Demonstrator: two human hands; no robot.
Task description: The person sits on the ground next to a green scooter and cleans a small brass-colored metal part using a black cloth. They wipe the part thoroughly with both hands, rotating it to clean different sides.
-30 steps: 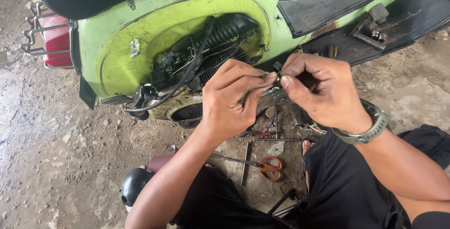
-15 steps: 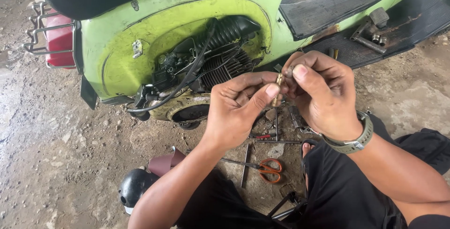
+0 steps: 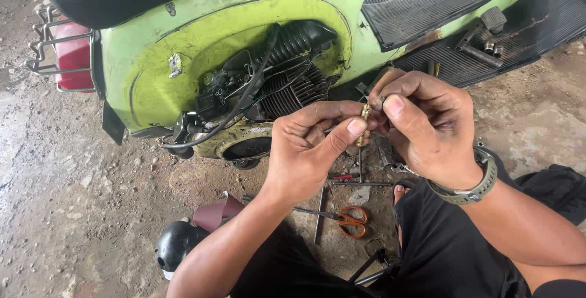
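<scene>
Between my hands, a small brass fitting (image 3: pixel 365 122) is out of the scooter engine (image 3: pixel 274 84): left hand (image 3: pixel 308 151) pinches it, right hand (image 3: pixel 427 130) pinches its top. Refitting looks undone; scissors (image 3: pixel 348 220) lie below my left wrist.

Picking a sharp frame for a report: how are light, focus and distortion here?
Head view: soft, even daylight, no glare or hard shadows; both hands, left and right, and the small brass part they pinch look sharp; the green scooter bows slightly toward the edges, wide-angle; the engine bay is dim.
</scene>
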